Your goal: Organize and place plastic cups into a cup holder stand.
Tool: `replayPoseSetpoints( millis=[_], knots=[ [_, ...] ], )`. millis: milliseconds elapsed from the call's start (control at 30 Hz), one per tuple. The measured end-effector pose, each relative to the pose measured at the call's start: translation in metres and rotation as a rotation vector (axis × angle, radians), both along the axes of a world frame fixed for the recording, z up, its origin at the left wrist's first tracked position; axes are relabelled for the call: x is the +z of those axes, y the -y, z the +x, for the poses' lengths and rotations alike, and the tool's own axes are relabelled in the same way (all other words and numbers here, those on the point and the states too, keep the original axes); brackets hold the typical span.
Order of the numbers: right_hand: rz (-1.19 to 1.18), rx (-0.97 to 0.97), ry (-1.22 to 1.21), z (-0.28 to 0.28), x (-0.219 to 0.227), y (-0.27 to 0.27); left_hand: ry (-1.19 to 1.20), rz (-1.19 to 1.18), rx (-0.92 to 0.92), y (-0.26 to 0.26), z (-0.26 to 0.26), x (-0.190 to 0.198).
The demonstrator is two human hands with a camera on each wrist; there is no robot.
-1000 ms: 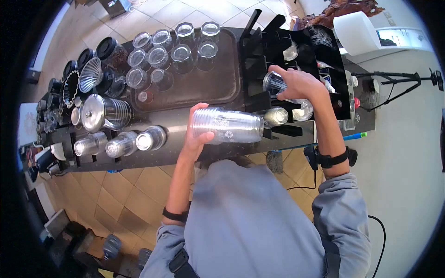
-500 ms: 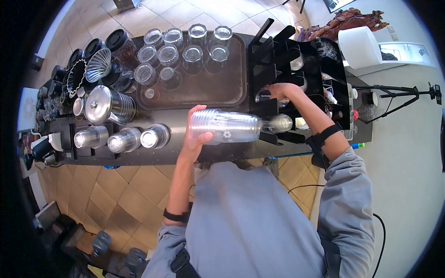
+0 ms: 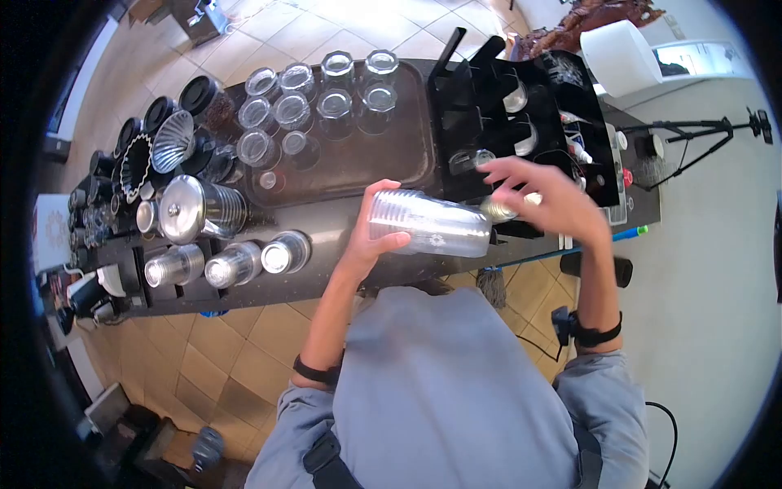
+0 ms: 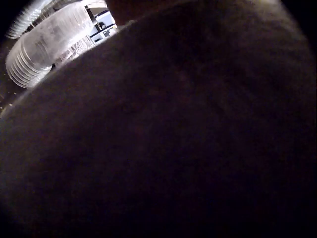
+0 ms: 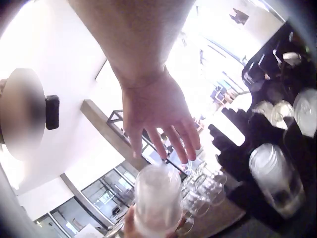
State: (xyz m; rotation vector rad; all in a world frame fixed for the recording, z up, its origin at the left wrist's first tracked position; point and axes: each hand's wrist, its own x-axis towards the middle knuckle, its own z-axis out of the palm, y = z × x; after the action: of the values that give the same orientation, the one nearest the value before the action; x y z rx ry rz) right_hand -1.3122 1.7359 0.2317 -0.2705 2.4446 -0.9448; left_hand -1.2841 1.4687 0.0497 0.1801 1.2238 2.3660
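Observation:
My left hand (image 3: 366, 236) grips a long stack of nested clear plastic cups (image 3: 436, 224), which lies sideways over the counter's front edge. Part of the same stack (image 4: 49, 39) shows at the corner of the left wrist view; dark cloth fills the rest. My right hand (image 3: 554, 204), blurred, is just beyond the stack's far end, in front of a black compartment organizer (image 3: 456, 106). In the right wrist view its fingers (image 5: 171, 144) are spread and hold nothing, over the end of the stack. A clear cup (image 3: 463, 160) lies in an organizer compartment, and other cups (image 3: 517, 98) sit farther back.
Left of the organizer a brown tray (image 3: 366, 167) bears several upturned glasses (image 3: 334, 104). A lidded metal pot (image 3: 183, 208) and three short cup stacks (image 3: 175, 265) stand farther left, near dark-lidded jars (image 3: 199, 96). A thin stand (image 3: 692, 130) is at the right.
My right hand held a cup at the organizer, reached down into a compartment, and has come back out empty towards the stack. My left hand keeps its grip, the stack slightly farther right.

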Motion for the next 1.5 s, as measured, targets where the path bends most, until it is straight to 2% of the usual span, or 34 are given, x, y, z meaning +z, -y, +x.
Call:
replayPoseSetpoints(
  millis=[33,100,133,200,367,633,667,767,833,900,1000,1067,1200,1400,1433,1500],
  knots=[
    [-0.100,0.024,0.014,0.012,-0.001,0.013,-0.004,0.002,-0.020,-0.006,-0.002,0.002],
    [-0.128,0.199,-0.186,0.030,-0.027,0.025,0.014,0.011,-0.084,-0.016,-0.004,0.010],
    [-0.016,0.160,0.019,0.035,-0.023,0.030,0.012,0.012,-0.101,-0.020,-0.005,0.014],
    [-0.014,0.146,-0.024,0.044,-0.038,0.027,-0.031,-0.042,-0.185,-0.024,-0.006,0.020],
    [-0.102,0.077,-0.099,0.059,-0.062,0.019,-0.078,-0.084,-0.255,-0.027,-0.004,0.016],
    [-0.023,0.016,0.073,0.060,-0.027,0.012,-0.037,-0.091,-0.221,-0.026,-0.005,0.002],
    [-0.019,0.028,0.100,0.059,-0.020,0.005,-0.032,-0.095,-0.171,-0.023,-0.006,-0.001],
    [0.001,-0.001,-0.013,0.051,0.015,-0.028,-0.006,-0.087,-0.076,-0.011,-0.010,-0.004],
    [0.022,-0.125,-0.060,0.038,0.032,-0.042,0.035,-0.135,0.004,-0.002,-0.013,-0.006],
    [0.212,-0.127,-0.237,0.016,0.022,-0.060,0.052,-0.148,0.033,0.003,-0.013,-0.005],
    [0.508,-0.081,-0.132,-0.030,-0.003,-0.059,0.117,-0.105,0.071,0.008,-0.011,-0.003],
    [0.660,-0.043,-0.074,-0.047,-0.015,-0.043,0.112,-0.159,0.071,0.011,-0.009,-0.005],
    [0.735,0.089,0.048,-0.085,-0.064,-0.043,0.106,-0.148,0.117,0.015,0.000,0.001],
    [0.820,0.255,0.204,-0.115,-0.116,-0.037,0.106,-0.220,0.116,0.027,0.011,-0.011],
    [0.821,0.262,0.204,-0.114,-0.114,-0.036,0.113,-0.214,0.111,0.029,0.012,-0.011],
    [0.806,0.126,0.116,-0.106,-0.108,-0.035,0.121,-0.206,0.110,0.030,0.011,-0.011]
  ],
)
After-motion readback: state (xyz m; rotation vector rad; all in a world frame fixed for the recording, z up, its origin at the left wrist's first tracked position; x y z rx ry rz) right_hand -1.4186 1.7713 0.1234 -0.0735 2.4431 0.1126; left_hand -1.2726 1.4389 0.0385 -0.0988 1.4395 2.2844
